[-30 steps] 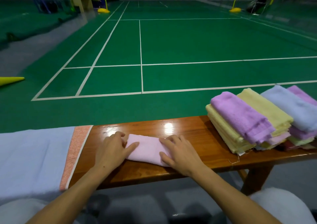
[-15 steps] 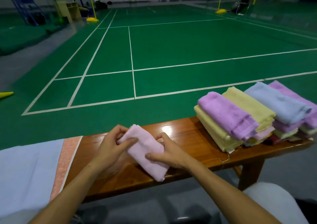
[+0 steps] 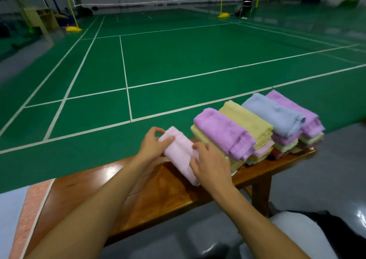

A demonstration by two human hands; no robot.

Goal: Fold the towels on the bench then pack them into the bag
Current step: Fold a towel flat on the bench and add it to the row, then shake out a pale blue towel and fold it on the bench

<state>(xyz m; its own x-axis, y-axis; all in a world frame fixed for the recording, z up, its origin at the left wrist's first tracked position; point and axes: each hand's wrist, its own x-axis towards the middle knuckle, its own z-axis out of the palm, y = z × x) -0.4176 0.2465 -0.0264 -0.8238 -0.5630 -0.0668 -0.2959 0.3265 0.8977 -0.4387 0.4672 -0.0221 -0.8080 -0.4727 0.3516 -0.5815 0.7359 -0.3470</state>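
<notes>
A folded pale pink towel [image 3: 179,152] is held just above the wooden bench [image 3: 158,195], right beside the pile of folded towels [image 3: 257,128]. My left hand [image 3: 152,143] pinches its far left end between thumb and fingers. My right hand [image 3: 212,163] grips its near right side, fingers curled over the top. The pile holds purple, yellow and blue towels stacked in rows at the bench's right end. No bag can be made out.
A light blue cloth with a salmon-pink border [image 3: 25,215] covers the bench's left end. Behind the bench lies a green badminton court [image 3: 178,60] with white lines. A black item [image 3: 340,231] sits at the lower right by my knee.
Both hands lifted the folded pink towel off the bench and carried it right, up against the towel pile. The view swung right with them.
</notes>
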